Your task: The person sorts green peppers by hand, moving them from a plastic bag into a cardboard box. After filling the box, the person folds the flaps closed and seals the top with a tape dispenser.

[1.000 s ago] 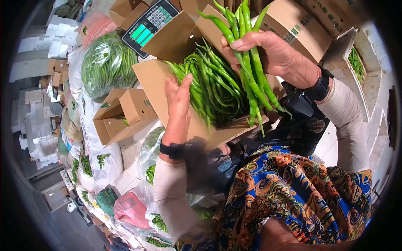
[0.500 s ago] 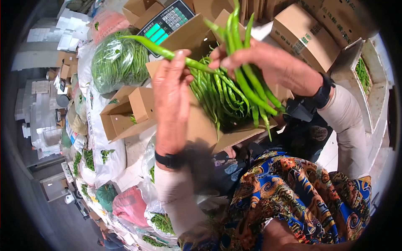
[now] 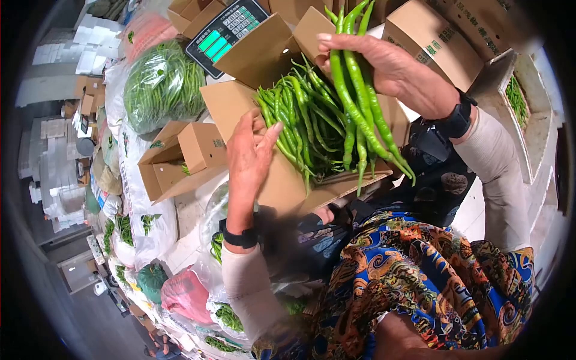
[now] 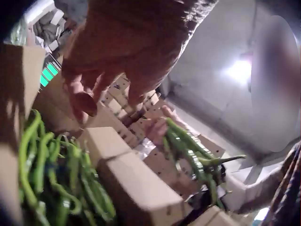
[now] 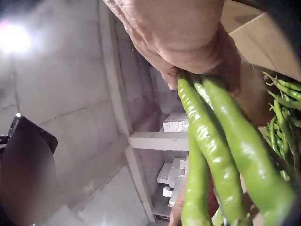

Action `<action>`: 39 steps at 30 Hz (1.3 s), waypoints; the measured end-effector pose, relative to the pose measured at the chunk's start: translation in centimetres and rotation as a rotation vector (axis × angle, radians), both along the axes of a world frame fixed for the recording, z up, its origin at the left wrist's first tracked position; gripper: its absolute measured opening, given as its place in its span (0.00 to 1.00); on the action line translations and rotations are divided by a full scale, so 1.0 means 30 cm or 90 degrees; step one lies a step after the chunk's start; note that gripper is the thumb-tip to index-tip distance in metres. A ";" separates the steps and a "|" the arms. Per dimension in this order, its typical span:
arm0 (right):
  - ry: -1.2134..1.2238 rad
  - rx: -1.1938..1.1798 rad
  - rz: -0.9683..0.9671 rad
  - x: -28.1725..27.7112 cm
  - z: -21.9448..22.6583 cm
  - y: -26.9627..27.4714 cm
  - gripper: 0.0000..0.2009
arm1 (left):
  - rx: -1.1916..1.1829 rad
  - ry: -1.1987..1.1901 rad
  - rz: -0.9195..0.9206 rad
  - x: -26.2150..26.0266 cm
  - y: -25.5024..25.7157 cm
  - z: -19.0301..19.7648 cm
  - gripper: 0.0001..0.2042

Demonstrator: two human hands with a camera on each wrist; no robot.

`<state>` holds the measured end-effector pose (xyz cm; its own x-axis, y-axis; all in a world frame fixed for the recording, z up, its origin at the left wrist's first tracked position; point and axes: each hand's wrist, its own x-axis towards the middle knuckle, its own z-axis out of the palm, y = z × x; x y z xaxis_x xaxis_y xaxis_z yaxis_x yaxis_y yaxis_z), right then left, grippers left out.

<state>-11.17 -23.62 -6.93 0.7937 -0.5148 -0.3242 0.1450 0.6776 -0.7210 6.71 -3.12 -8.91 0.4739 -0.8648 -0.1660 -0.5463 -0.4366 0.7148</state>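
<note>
An open cardboard box (image 3: 231,105) holds a heap of long green peppers (image 3: 303,114). Above its right side, my right hand (image 3: 399,72) grips a bunch of long peppers (image 3: 360,96) that hang down over the heap; the right wrist view shows these peppers (image 5: 211,141) close up below the hand (image 5: 178,33). My left hand (image 3: 249,156) is at the box's left flap, fingers relaxed beside the heap, holding no pepper. In the left wrist view that hand (image 4: 122,52) hangs above the peppers (image 4: 61,179) with its fingers loosely bent.
Behind the box stands a scale display (image 3: 225,36) with lit green digits. To the left are a clear bag of peppers (image 3: 163,87) and a smaller open carton (image 3: 180,162). Closed cartons (image 3: 432,42) stand at the upper right, beside a white foam box (image 3: 543,90) with peppers.
My left hand held a single pepper up half a second ago; that hand is now lower, at the box, without it. My right hand keeps its bunch.
</note>
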 end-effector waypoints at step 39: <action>0.019 -0.081 0.100 -0.002 -0.040 0.106 0.23 | -0.144 0.281 -0.011 -0.168 -0.090 0.058 0.13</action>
<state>-11.21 -20.44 -8.12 0.8587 -0.4233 -0.2889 0.0216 0.5932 -0.8048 1.66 -5.82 -7.16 0.3866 -0.9092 -0.1545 -0.1760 -0.2372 0.9554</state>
